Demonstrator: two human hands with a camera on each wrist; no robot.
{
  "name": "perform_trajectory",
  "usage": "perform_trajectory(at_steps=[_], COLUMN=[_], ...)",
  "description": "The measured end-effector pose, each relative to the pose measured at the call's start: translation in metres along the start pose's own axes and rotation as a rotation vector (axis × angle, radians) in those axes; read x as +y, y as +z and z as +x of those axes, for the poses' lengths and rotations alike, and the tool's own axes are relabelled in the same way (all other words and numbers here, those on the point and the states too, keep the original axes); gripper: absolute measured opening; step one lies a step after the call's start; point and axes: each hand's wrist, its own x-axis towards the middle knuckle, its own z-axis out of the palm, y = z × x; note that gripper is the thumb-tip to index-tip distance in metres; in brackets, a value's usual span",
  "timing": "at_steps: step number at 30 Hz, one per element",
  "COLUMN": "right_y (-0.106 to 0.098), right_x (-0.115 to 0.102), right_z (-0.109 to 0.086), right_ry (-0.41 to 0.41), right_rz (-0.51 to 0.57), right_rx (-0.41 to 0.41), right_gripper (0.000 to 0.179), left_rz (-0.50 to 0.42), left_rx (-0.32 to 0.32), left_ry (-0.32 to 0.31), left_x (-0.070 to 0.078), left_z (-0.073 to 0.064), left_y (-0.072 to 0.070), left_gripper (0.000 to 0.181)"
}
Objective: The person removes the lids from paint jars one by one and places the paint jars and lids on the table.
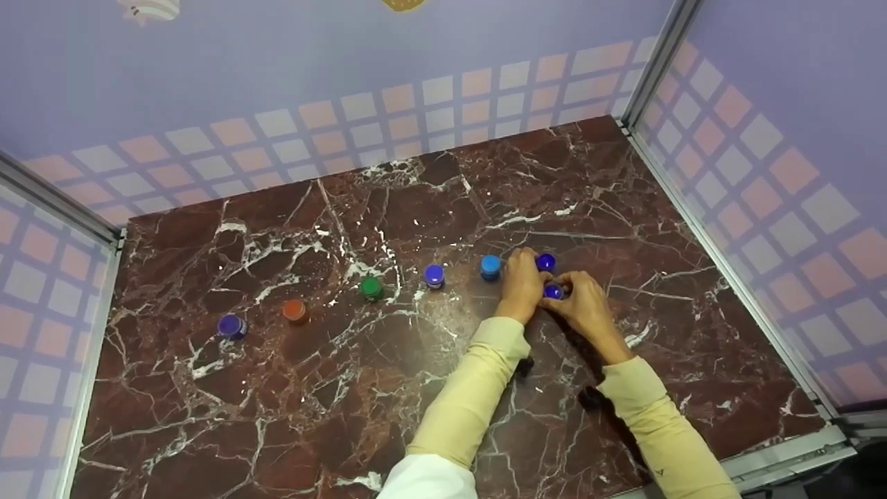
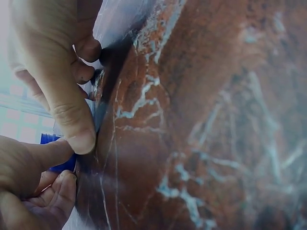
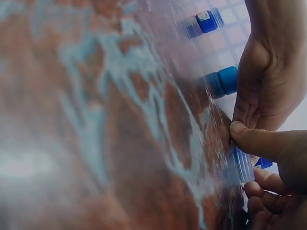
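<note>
A small dark blue jar is between the hands, at the right part of the tabletop. The right hand pinches it between thumb and fingers; the left hand is just beside it, its grip unclear. Another blue jar sits just beyond. Leftward stand a light blue jar, a violet jar, a green jar, an orange jar and a purple jar.

Small coloured jars on dark-red marbled tabletop
</note>
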Motion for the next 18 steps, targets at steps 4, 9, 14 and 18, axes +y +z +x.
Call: perform_trajectory(at_steps=[4,9,14,18], right_y=[-0.0001,0.0011,0.0016,0.0014], right_x=[0.0001,-0.0019,-0.0035,-0.0034], right_z=[-0.0017,-0.0011,-0.0011,-0.0016], right_ry=[-0.015,0.001,0.017,0.015], right_rz=[0.010,-0.022,-0.053,-0.068], right_rx=[0.008,-0.003,-0.008,-0.009], right_gripper=[0.042,0.044,0.045,0.042], left_rz=[0.008,0.016,0.013,0.028], left_rx=[-0.001,-0.005,-0.016,-0.023], left_ry=[-0.005,-0.011,-0.024,-0.037], left_x=[0.0002,0.0011,0.0027,0.0044], left_z=[-0.0002,-0.0002,-0.0007,-0.0016], left_y=[-0.0002,-0.0013,-0.0014,0.0001], left_gripper=[0.034,0.033,0.034,0.034])
